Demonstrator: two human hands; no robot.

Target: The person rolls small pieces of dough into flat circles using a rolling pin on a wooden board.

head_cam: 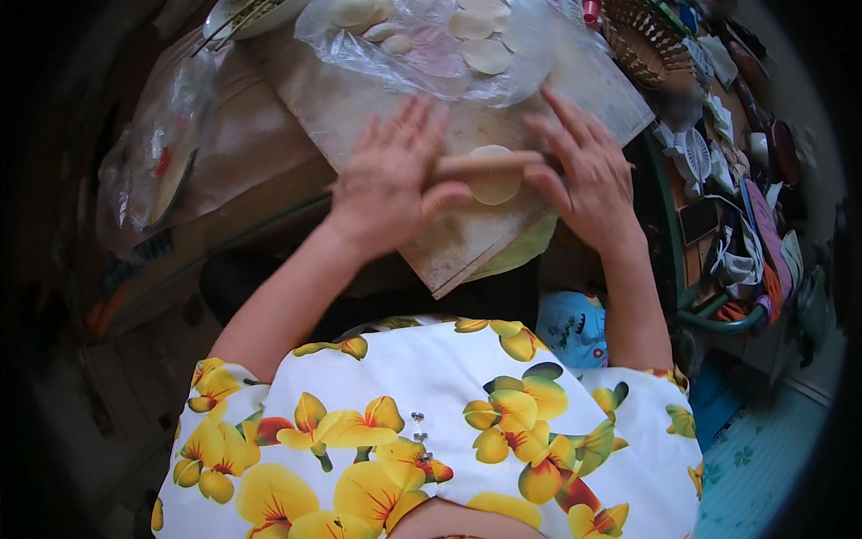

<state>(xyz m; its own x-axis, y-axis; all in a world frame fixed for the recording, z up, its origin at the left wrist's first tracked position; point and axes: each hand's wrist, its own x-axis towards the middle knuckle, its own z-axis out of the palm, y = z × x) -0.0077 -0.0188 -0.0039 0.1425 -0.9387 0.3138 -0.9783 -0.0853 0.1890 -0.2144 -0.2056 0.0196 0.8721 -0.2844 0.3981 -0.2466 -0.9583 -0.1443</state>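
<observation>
A wooden rolling pin lies across a thin round dough wrapper on a worn wooden board. My left hand is at the pin's left end, palm down, fingers extended and blurred. At the pin's right end is my right hand, its fingers spread; neither hand wraps around the wood. Beyond them, a clear plastic bag on the board bears several flat dough rounds and smaller dough pieces.
A bowl of filling with chopsticks stands at the upper left. Plastic wrapping covers something on the left surface. A wicker basket, a small white fan and cloths crowd the right side. A board corner points towards my body.
</observation>
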